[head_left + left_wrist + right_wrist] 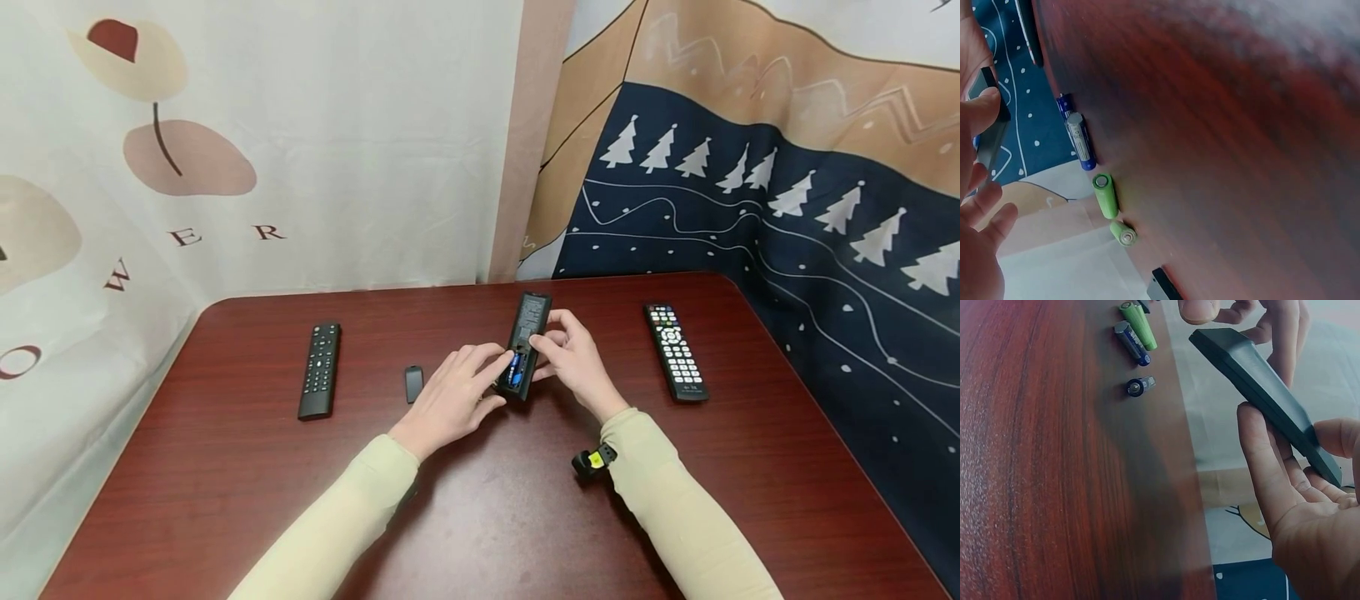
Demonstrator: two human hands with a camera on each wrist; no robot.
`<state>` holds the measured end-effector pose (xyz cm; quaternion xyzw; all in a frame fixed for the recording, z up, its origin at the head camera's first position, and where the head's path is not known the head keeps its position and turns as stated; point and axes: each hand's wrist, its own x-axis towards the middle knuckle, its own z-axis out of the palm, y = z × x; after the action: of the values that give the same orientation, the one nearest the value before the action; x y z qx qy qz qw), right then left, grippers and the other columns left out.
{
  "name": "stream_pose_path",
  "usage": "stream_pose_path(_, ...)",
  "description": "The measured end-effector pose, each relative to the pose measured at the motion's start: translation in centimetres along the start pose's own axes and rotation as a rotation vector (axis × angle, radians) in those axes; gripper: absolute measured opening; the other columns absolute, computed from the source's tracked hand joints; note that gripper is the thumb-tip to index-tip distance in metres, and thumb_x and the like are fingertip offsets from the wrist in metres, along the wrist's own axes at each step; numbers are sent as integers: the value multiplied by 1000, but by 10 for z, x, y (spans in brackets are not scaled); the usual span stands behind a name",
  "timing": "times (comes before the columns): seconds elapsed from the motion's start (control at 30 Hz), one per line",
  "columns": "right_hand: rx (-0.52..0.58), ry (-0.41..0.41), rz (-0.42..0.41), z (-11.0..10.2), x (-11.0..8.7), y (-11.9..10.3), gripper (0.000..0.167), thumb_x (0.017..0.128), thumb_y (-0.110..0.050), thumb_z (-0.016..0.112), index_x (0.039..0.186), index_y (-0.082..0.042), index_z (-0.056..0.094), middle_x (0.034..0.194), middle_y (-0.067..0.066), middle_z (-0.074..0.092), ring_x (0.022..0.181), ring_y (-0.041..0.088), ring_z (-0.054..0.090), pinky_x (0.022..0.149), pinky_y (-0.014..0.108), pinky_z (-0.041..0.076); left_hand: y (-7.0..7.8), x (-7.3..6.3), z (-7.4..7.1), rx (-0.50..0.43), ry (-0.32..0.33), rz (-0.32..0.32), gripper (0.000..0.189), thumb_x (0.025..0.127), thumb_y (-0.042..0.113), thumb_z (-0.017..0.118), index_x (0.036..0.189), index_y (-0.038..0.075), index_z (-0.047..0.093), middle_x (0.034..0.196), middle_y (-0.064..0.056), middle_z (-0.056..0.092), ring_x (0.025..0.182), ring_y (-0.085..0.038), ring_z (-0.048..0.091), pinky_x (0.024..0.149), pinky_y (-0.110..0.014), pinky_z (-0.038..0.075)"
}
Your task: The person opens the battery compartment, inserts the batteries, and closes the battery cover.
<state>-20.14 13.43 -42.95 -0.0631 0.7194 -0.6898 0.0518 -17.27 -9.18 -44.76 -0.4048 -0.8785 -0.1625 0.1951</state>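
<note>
Reddish table (502,525) | remote (527,330) in right hand (579,364) | left hand (453,400) at battery end

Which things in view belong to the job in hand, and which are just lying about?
Likely in the job:
Open black plastic remote in the right hand
Blue cylindrical battery inside it
Small dark rectangular cover
Perhaps the loose blue cylindrical batteries and green cylindrical batteries

Apparently just lying about:
Dark-buttoned black plastic remote
White-buttoned black plastic remote

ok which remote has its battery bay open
The middle remote, held in the right hand: a blue battery shows in its back. The left remote and right remote lie face up on the table.
</note>
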Motion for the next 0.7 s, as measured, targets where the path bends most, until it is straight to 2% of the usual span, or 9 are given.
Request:
stream_pose_path(0.2,-18,8,8,0,0,1,34,102,-4,58,134,0,47,100,23,70,76,34,72,64,43,64,-4,-4,-2,-14,-8,-35,66,86,21,87,143,4,59,136,-9,56,118,-26,55,99,-40,49)
stream_pose_path(0.7,4,-10,7,0,1,5,33,102,-2,58,133,1,48,96,19,70,73,29,72,61,38,63,-18,-18,-12,11,-49,-74,66,86,23,87,142,2,60,136,-12,57,117,-28,56,100,-44,50)
